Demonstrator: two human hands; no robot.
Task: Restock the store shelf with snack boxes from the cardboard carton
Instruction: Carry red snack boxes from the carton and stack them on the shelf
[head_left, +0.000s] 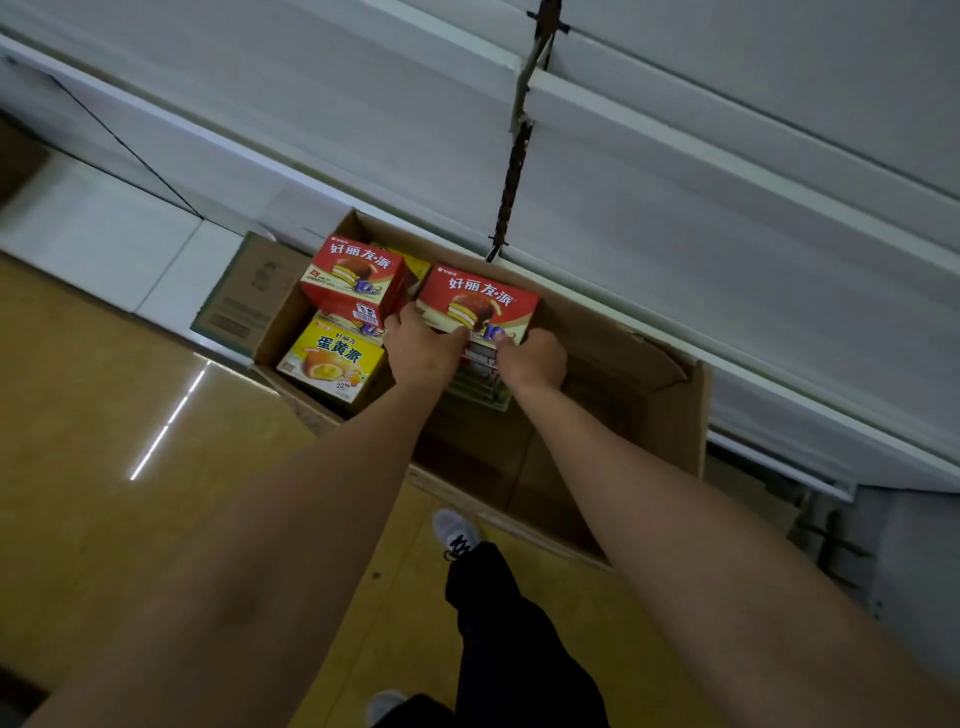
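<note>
An open cardboard carton stands on the floor against the white shelf. Both my hands reach into it and hold one red snack box by its near edge. My left hand grips the box's left near corner with its thumb on top. My right hand pinches the right near side. A stack of more boxes shows directly under the held one. Another red snack box lies at the carton's far left, above a yellow snack box.
The carton's right half is bare cardboard. A folded flap hangs off the carton's left side. The yellow glossy floor spreads to the left. My shoes and dark trouser leg are just in front of the carton. A dark upright strip runs up the shelf.
</note>
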